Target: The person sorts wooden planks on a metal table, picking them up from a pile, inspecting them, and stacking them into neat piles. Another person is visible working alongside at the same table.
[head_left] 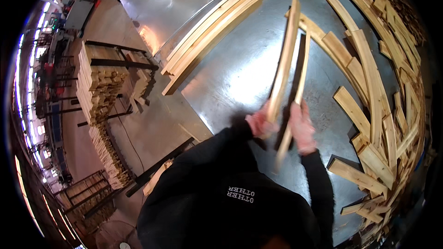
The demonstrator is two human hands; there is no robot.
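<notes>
Over the metal table [230, 32], both my hands are at work on long wooden slats. My left hand [261, 121] is closed round the near end of one wooden slat [287, 50], which points away from me. Beside it, my right hand [302, 128] grips a second, thinner-looking slat [302, 74], its near end blurred by motion. The two slats lie nearly side by side with a narrow gap between them. The fingers of the left hand are partly hidden and smeared.
A neat row of slats [217, 27] lies at the table's far left. Loose boards [369, 83] are heaped along the right side. To the left, wood is stacked on a dark metal rack [120, 62], with another rack [85, 196] lower down.
</notes>
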